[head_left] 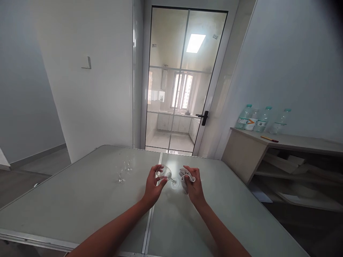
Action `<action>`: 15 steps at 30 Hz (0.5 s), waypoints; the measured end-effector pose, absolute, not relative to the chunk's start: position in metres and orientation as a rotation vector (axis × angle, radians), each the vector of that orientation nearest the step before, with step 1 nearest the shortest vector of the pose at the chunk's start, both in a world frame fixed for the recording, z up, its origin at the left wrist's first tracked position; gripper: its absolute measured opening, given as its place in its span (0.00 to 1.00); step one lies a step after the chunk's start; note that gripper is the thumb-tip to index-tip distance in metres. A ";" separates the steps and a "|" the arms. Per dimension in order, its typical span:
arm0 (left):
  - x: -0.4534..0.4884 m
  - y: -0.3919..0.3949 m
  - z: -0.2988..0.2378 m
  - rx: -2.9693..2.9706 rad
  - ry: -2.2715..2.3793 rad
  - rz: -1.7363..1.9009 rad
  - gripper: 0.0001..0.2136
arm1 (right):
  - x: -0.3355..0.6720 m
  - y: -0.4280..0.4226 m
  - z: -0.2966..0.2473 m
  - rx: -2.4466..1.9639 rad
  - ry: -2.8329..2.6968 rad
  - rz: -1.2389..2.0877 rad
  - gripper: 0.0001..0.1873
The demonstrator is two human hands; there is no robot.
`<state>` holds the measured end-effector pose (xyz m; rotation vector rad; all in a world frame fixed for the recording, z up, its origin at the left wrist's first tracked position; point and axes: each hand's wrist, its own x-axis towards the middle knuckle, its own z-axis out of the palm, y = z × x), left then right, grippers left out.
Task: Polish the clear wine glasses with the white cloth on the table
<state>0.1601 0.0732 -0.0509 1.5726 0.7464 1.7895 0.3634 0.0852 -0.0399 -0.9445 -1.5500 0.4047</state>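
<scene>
My left hand (155, 184) grips the bowl of a clear stemmed glass (166, 172), fingers and thumb around its sides. The glass is tilted, its stem and round foot pointing right toward my other hand. My right hand (195, 185) is closed on a folded light grey cloth (185, 178), held just beside the foot of the glass. A small gap seems to lie between cloth and foot. Over to the left, two more clear stemmed glasses, one nearer (121, 176) and one farther (129, 166), stand on the table; their outlines are faint.
The pale folding table (93, 200) has a metal seam down its middle. Behind it is a glazed door (177, 89). On the right, a wooden shelf unit (246, 142) carries several plastic bottles (264, 119) and an orange pen-like object (269, 139).
</scene>
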 end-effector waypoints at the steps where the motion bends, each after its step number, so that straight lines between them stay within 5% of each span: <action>1: 0.160 0.073 -0.052 1.582 0.736 1.797 0.22 | 0.364 0.085 -0.039 -0.963 -1.493 0.404 0.26; 7: 0.162 0.072 -0.054 1.602 0.660 1.847 0.23 | 0.366 0.083 -0.033 -1.019 -1.246 0.405 0.24; 15: 0.163 0.071 -0.055 1.689 0.639 1.813 0.23 | 0.348 0.086 -0.049 -0.861 -1.324 1.073 0.30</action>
